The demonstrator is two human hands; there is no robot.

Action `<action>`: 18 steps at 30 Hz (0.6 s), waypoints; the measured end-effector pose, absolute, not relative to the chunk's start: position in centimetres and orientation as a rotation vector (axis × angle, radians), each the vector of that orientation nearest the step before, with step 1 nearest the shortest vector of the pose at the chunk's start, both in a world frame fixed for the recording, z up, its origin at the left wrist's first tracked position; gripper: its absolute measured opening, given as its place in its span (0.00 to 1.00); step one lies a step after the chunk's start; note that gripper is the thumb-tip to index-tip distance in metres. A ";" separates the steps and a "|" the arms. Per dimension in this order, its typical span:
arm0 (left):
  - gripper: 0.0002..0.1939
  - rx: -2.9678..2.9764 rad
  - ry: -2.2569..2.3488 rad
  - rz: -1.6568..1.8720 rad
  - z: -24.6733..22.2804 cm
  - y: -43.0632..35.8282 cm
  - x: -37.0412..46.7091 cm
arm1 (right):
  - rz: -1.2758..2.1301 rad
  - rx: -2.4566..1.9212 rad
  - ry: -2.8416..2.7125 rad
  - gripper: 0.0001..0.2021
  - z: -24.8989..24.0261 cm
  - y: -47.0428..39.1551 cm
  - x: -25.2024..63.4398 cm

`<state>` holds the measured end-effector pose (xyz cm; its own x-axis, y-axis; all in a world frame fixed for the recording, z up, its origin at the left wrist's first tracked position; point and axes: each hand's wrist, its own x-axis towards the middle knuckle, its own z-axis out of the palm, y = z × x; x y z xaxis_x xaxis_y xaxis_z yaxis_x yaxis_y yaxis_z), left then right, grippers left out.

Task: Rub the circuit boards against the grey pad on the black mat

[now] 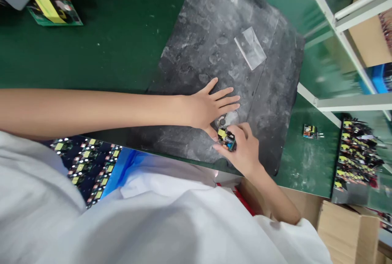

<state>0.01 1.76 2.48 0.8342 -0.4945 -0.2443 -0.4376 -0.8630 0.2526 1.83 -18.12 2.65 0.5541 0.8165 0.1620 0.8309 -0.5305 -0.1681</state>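
A green tabletop (pixel 116 52) spans the view, partly covered by a scuffed black mat (pixel 208 35). Below its near edge, at lower left, a dark tray (pixel 96 164) carries rows of boards; at far right stands a dense cluster of boards (pixel 352 154). The person's left hand (pixel 211 107) lies palm down over the mat, fingers spread, gripping nothing. The right hand (pixel 245 149) pinches a small circuit board (pixel 227 139) between thumb and fingers, above the mat's near part, beside the left thumb; whether that thumb touches it is unclear. Farther up the mat lies a clear plastic piece (pixel 250 48).
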 end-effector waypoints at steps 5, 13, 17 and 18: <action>0.46 2.742 -0.660 -0.332 2.0 1.8 -0.1 | -0.169 -2.644 -1.213 0.19 2.7 -17.7 3.0; 0.47 2.803 -0.708 -0.457 2.6 1.8 0.0 | -0.169 -2.629 -1.370 0.20 2.7 -18.1 1.9; 0.49 2.832 -0.733 -0.496 2.9 1.9 0.1 | -0.213 -2.653 -1.248 0.20 2.7 -17.9 2.2; 0.49 2.833 -0.734 -0.494 2.9 1.9 0.1 | -0.198 -2.647 -1.266 0.20 2.8 -17.9 2.1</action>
